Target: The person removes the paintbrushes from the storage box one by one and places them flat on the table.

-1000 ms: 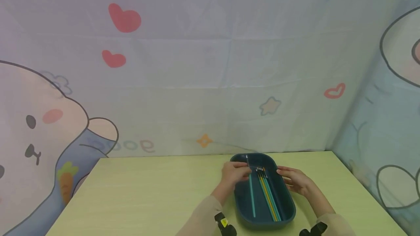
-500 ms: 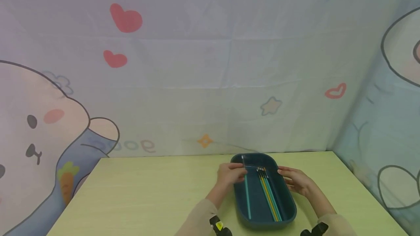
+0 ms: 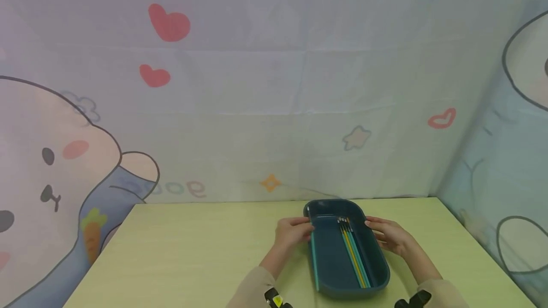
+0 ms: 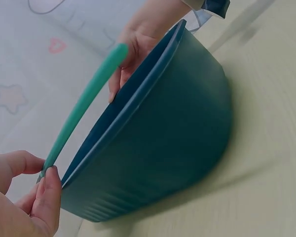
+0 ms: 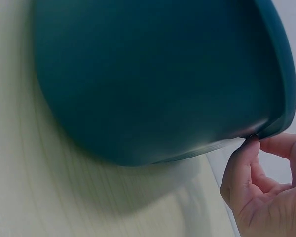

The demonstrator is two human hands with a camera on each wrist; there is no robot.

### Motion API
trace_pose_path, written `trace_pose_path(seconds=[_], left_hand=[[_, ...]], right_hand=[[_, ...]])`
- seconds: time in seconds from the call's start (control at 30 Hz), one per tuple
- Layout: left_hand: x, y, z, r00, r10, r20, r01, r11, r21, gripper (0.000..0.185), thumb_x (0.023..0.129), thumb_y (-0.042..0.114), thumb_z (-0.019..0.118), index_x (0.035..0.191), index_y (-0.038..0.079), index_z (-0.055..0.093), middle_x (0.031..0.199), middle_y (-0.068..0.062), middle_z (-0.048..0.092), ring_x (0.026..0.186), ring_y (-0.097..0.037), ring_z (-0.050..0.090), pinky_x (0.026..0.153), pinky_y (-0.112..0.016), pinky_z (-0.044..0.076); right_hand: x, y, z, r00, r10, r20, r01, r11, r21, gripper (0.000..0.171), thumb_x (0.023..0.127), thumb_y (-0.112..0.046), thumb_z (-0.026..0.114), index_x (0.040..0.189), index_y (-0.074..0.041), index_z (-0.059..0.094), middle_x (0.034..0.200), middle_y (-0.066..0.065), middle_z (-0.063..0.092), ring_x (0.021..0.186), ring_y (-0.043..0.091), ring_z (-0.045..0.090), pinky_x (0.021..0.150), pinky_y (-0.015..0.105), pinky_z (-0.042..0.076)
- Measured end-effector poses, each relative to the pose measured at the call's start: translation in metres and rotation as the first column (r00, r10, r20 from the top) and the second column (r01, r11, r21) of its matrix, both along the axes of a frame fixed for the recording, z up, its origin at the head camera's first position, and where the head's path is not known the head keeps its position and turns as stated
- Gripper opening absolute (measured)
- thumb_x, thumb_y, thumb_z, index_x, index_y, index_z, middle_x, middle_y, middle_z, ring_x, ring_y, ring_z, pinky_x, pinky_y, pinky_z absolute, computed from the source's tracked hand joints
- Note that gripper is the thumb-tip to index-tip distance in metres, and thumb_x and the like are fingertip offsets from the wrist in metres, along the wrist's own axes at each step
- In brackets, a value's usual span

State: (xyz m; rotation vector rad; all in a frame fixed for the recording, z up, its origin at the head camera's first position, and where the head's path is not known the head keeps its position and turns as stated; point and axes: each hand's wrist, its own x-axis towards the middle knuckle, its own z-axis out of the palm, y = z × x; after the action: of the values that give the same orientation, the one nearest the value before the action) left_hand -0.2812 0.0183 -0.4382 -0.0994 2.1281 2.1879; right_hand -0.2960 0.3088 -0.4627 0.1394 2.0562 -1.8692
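A dark teal oval tray sits on the table near its front edge, with several yellow and teal pencils lying along its right side. My left hand pinches the far end of a single teal pencil, which runs over the tray's left rim. In the left wrist view that teal pencil is raised above the tray's rim, held between thumb and finger. My right hand holds the tray's right rim, and its fingertips touch under the lip of the tray.
The pale yellow-green table stretches left of the tray. A cartoon-printed cloth backdrop hangs behind the table and along its right side. Both sleeves are beige, with black wrist mounts at the bottom edge.
My left hand has carried the single teal pencil leftward, from the tray's middle to over its left rim. The right hand has stayed on the right rim.
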Motion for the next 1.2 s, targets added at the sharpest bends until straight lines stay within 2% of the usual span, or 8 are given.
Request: trace_pose_path(seconds=[0.07,0.17,0.4,0.63,0.9,1.2], left_hand=[[0.000,-0.003,-0.001,1.000,-0.002,-0.001,0.002,1.000,0.002,0.033,0.077,0.001,0.070,0.108,-0.009,0.068,0.097,-0.021,0.072,0.059,-0.006,0.064,0.063,-0.024,0.060],[0.001,-0.006,-0.002,1.000,0.000,-0.003,0.000,1.000,0.005,0.033,0.077,0.002,0.070,0.108,-0.009,0.068,0.096,-0.021,0.072,0.061,-0.008,0.065,0.063,-0.026,0.061],[0.001,-0.011,-0.005,1.000,0.016,-0.022,-0.016,1.000,0.006,0.033,0.077,0.001,0.069,0.109,-0.009,0.068,0.092,-0.022,0.073,0.059,-0.008,0.065,0.061,-0.029,0.061],[0.001,-0.014,-0.012,0.999,0.043,-0.016,-0.043,0.999,-0.003,0.034,0.075,0.001,0.071,0.108,-0.007,0.069,0.092,-0.022,0.073,0.059,-0.010,0.067,0.062,-0.028,0.061],[0.002,-0.017,-0.018,0.997,0.054,-0.058,-0.055,0.998,-0.024,0.032,0.076,0.000,0.071,0.107,-0.009,0.069,0.089,-0.022,0.073,0.065,-0.018,0.071,0.062,-0.029,0.061],[0.001,-0.019,-0.026,0.996,0.060,-0.065,-0.061,0.998,-0.021,0.031,0.076,0.000,0.071,0.106,-0.009,0.069,0.086,-0.021,0.073,0.060,-0.011,0.068,0.062,-0.029,0.061]], right_hand=[[0.002,-0.003,0.002,1.000,-0.028,0.002,0.028,0.999,0.026,0.071,0.090,-0.037,0.064,0.145,0.000,0.037,0.102,-0.012,0.061,0.087,0.003,0.061,0.069,0.017,0.053],[0.004,-0.006,0.005,0.999,-0.044,0.010,0.043,0.998,0.043,0.068,0.093,-0.033,0.060,0.146,0.001,0.034,0.101,-0.012,0.062,0.086,0.002,0.061,0.066,0.017,0.052],[0.005,-0.004,0.004,0.999,-0.046,0.003,0.045,0.995,0.085,0.067,0.096,-0.032,0.056,0.148,0.001,0.030,0.131,0.005,0.052,0.090,0.002,0.058,0.070,0.019,0.052],[0.008,-0.002,0.005,0.999,-0.042,0.000,0.042,0.996,0.074,0.067,0.095,-0.033,0.057,0.148,0.000,0.031,0.124,-0.002,0.054,0.090,0.004,0.058,0.066,0.018,0.050],[0.009,-0.002,0.005,0.999,-0.041,0.004,0.041,0.997,0.070,0.067,0.096,-0.033,0.057,0.148,0.001,0.030,0.118,-0.006,0.055,0.088,0.004,0.056,0.064,0.017,0.049],[0.009,-0.004,0.004,0.999,-0.053,0.010,0.053,0.997,0.062,0.067,0.096,-0.032,0.057,0.148,-0.001,0.030,0.116,-0.008,0.054,0.085,0.005,0.053,0.060,0.015,0.047]])
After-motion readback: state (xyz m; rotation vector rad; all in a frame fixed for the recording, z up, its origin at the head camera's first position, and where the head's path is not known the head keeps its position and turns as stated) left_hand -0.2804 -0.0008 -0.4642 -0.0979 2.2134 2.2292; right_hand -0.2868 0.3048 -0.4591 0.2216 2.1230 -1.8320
